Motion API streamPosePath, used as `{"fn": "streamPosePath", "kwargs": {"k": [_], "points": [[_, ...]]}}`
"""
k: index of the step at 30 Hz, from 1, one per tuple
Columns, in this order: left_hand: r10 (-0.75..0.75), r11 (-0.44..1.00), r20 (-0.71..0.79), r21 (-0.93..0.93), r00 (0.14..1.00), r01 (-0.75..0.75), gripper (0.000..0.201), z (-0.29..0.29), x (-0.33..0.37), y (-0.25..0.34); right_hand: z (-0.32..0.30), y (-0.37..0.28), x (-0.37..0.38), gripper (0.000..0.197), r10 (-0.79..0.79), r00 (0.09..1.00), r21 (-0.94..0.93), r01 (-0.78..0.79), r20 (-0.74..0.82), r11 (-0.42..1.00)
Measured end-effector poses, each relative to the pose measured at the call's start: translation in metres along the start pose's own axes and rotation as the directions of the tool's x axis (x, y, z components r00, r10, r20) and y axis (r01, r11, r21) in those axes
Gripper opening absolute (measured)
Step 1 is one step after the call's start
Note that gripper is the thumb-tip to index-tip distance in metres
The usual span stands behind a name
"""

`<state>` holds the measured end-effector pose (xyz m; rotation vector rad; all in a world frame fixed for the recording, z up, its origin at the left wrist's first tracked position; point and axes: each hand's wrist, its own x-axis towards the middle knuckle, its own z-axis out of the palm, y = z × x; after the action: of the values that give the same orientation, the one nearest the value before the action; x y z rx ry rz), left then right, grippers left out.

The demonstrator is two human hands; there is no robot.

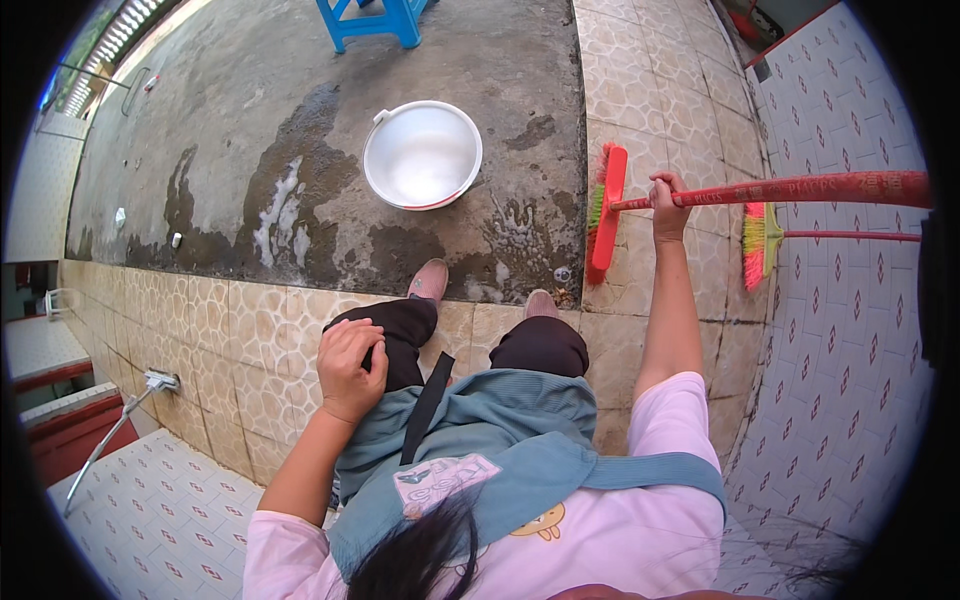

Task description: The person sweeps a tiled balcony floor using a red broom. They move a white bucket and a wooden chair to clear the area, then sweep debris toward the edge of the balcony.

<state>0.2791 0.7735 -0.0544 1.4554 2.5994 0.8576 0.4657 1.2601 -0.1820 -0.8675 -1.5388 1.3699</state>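
Right hand: closed around the red broom near its head, probably for control.
Left hand: loosely curled, seemingly holding nothing.
Basin: upright on concrete, perhaps for filling.

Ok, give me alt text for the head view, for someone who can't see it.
A person's right hand grips a red broom near its head, while the left hand, empty, is by the left leg. Ahead, a pale round basin and a blue stool stand on a partly wet concrete floor.
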Motion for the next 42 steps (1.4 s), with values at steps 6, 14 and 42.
{"fn": "streamPosePath", "kwargs": {"k": [6, 14, 42], "points": [[-0.005, 1.000, -0.021, 0.001, 1.000, 0.005, 0.008, 0.000, -0.003, -0.003, -0.038, 0.006, -0.053, 0.009, 0.294, 0.955, -0.016, -0.294, 0.031, 0.956], [0.001, 1.000, -0.037, 0.005, 0.999, -0.001, 0.008, -0.003, -0.010, -0.005, -0.107, -0.039, -0.184, 0.008, 0.466, 0.884, -0.133, -0.466, -0.029, 0.875], [-0.001, 1.000, -0.057, 0.001, 0.998, 0.001, 0.008, 0.000, -0.018, -0.013, -0.090, 0.015, -0.149, 0.008, 0.363, 0.913, -0.226, -0.320, 0.185, 0.920]]}}
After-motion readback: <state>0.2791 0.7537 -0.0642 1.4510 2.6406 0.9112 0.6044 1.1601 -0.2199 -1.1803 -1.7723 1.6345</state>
